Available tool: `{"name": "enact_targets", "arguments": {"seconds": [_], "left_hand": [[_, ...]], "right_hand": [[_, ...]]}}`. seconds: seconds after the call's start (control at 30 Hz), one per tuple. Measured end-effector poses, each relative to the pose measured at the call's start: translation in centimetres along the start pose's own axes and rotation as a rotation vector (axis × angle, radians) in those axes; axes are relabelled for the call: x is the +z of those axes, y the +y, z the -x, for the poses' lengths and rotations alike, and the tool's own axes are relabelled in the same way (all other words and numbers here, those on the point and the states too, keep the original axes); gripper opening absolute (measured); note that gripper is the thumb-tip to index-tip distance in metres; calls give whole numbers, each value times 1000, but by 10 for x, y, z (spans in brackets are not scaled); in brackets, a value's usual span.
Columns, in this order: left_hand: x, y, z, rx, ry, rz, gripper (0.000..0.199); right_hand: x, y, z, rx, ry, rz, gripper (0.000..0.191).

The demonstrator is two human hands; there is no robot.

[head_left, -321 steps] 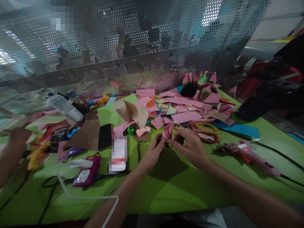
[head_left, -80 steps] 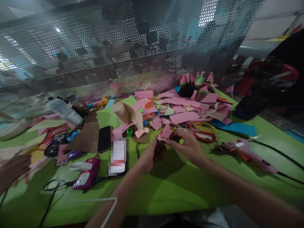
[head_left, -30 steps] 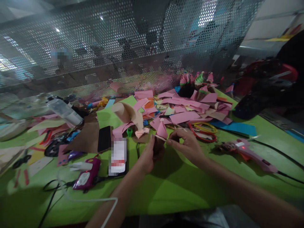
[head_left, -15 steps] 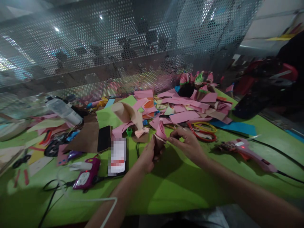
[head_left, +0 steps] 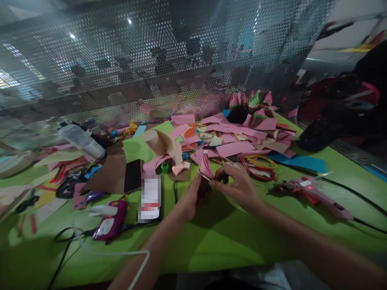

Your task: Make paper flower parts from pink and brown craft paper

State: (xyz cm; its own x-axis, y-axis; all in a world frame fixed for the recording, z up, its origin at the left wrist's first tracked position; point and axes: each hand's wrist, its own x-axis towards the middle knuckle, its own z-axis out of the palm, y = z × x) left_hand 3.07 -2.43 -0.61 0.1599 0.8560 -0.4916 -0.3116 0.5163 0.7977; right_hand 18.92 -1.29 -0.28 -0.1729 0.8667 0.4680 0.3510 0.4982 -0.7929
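Note:
A small paper cone (head_left: pixel 206 167) with a pink swirled top and a darker lower part stands upright between my hands. My left hand (head_left: pixel 192 196) is wrapped round its lower part. At the cone's right side, my right hand (head_left: pixel 234 183) pinches a thin pale strip (head_left: pixel 205 176) that runs around the base of the pink part. Just behind the cone lie cut pink paper pieces (head_left: pixel 236 148). A pink glue gun (head_left: pixel 317 195) with a red light rests to the right of my right hand.
Two phones (head_left: pixel 132 176) and a magenta device (head_left: pixel 110 221) with cables lie left of my hands. Behind are a curled beige paper (head_left: pixel 161 145), a clear bottle (head_left: pixel 81 140), red and yellow loops (head_left: pixel 260 167) and finished-looking cones (head_left: pixel 254 100). A perforated metal screen (head_left: pixel 136 60) borders the green table (head_left: pixel 236 245).
My right hand has shifted slightly left, closer to the cone, with its fingertips now at the strip by the cone's edge. The cone has tilted or turned a little in my left hand.

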Motion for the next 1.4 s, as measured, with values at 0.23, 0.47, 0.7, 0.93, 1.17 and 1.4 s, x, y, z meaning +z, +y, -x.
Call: {"name": "enact_targets", "arguments": {"seconds": [0.23,0.47,0.7,0.93,1.17,1.4], "left_hand": [[-7,-7,-6,68,-202,-77,68],[-11,2,-4,-100,-265,-124,71],[-9,1,-2,-114,-241,-127,68],[-5,0,0,-48,-200,-133,65],[-8,-9,-6,59,-20,-105,76],[-14,-13,-6,171,-85,-176,70]], "right_hand": [[3,3,1,82,15,-32,36],[0,1,-3,103,18,-147,42],[1,1,-1,52,11,-67,38],[1,-1,-1,77,-4,-73,39],[-1,-1,0,84,-16,-92,38],[2,4,1,75,1,11,38]]}}
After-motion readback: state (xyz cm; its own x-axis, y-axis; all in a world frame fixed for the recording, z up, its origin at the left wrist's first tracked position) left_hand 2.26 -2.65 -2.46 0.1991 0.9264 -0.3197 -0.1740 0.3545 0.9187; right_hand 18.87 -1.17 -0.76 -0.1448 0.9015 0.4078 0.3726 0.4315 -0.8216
